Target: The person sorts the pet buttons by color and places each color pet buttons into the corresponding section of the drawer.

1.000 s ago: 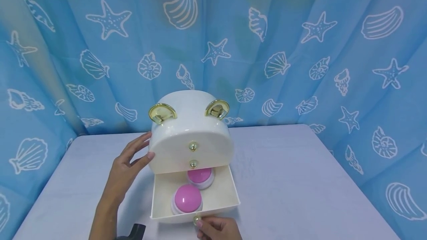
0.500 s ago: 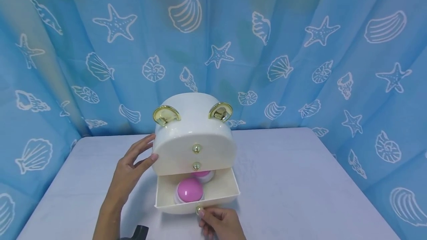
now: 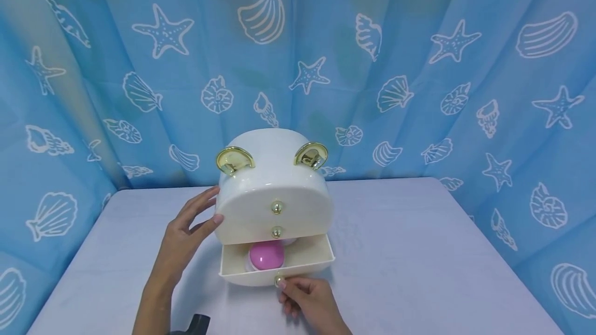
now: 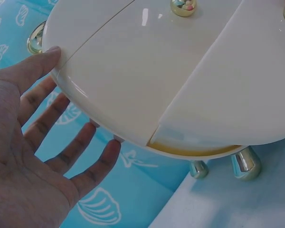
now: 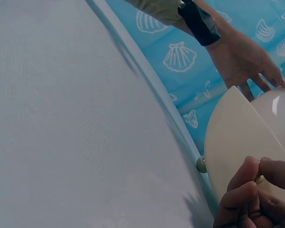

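A glossy white drawer box (image 3: 274, 185) with two gold ears stands on the table. Its bottom drawer (image 3: 307, 261) is pulled partly out; the two drawers above sit flush. Inside lies a pink-domed, white-based round object (image 3: 267, 255), and a second one behind it is mostly hidden under the box front. My right hand (image 3: 309, 299) pinches the drawer's gold knob (image 3: 278, 280) between thumb and finger. My left hand (image 3: 191, 221) rests on the box's left side, fingers spread and fairly straight. In the left wrist view its thumb (image 4: 50, 57) touches the front edge.
A white cloth (image 3: 419, 252) covers the table. Behind it hangs a blue curtain (image 3: 298, 40) printed with shells and starfish. A black wrist-camera mount (image 3: 197, 323) shows by the left forearm. Small gold feet (image 4: 247, 164) hold the box off the table.
The bottom drawer has slid inward, my right hand moving with its knob toward the box. More of the rear pink-domed object is now covered. The left hand keeps its place on the side.
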A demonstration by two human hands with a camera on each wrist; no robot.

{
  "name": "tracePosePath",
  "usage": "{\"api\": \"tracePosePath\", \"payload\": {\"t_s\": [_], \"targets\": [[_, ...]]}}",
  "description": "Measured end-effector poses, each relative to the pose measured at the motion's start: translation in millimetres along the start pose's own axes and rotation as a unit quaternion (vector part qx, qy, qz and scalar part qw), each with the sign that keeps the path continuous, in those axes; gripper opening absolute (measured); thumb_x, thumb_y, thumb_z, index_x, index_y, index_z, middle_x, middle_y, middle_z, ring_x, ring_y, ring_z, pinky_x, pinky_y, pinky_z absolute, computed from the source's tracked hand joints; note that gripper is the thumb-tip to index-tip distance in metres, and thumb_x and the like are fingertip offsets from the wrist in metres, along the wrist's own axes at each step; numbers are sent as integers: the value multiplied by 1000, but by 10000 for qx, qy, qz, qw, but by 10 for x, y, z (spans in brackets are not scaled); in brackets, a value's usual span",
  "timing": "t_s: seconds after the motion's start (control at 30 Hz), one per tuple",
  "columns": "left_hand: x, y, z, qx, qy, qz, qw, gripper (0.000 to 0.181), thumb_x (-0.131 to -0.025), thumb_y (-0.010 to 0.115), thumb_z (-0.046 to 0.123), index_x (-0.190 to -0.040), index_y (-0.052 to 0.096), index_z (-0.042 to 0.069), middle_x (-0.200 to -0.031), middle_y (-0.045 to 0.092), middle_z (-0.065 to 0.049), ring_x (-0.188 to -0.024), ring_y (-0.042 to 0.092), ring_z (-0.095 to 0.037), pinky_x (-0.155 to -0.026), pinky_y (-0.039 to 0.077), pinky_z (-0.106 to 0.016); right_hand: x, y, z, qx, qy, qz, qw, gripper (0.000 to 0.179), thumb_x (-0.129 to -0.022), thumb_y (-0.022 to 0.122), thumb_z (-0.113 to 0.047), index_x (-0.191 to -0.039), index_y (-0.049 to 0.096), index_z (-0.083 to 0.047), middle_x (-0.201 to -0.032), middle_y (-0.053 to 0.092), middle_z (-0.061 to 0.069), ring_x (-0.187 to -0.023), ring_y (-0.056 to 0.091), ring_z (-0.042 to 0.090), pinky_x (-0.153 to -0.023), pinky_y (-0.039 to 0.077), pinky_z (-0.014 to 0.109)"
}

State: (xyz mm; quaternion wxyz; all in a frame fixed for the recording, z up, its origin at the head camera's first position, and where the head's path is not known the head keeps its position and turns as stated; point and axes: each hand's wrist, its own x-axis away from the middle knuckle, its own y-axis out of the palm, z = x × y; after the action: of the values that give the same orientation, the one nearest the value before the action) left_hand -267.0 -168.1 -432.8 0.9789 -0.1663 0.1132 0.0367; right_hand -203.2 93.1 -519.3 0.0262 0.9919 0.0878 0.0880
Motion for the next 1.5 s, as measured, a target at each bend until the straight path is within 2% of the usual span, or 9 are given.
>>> {"api": "tracePosePath", "payload": {"t_s": [0.17,0.4,0.7,1.03,1.5], "targets": [[8,-8,-3,-19,12,25,10000,60,-91,70,49,-147,49,40,-153,39,13,-141,39,-23,-105,42,-58,-33,4,0,-171,11,-29,9998,36,-95,70,-23,-98,71,13,-75,68,3,-59,58,10,-52,49,18],[21,-19,22,46,93,33,9999,59,-92,70,46,-147,49,39,-152,40,14,-141,39,-23,-105,42,-58,-108,-10,-18,-97,-24,-50,9999,35,-95,71,-23,-99,71,13,-75,68,3,-59,58,10,-53,47,18],[48,-15,40,62,61,22,10000,59,-92,70,46,-147,50,36,-153,40,13,-141,39,-23,-106,42,-57,-161,-9,-45,-92,-31,-46,9999,37,-94,72,-25,-98,71,12,-75,68,3,-58,59,10,-52,46,18],[34,-5,22,58,60,44,10000,59,-92,70,46,-147,49,39,-153,40,15,-141,39,-22,-105,42,-57,-219,-24,-84,-27,-313,-77,9995,37,-94,71,-23,-97,70,14,-73,69,4,-57,58,9,-51,47,18],[54,-19,34,81,106,80,9999,58,-92,70,46,-146,49,40,-152,40,18,-141,39,-20,-107,41,-56,-380,-43,-130,-53,-311,-121,9994,36,-92,74,-21,-95,69,15,-71,69,4,-56,59,9,-51,47,18]]}}
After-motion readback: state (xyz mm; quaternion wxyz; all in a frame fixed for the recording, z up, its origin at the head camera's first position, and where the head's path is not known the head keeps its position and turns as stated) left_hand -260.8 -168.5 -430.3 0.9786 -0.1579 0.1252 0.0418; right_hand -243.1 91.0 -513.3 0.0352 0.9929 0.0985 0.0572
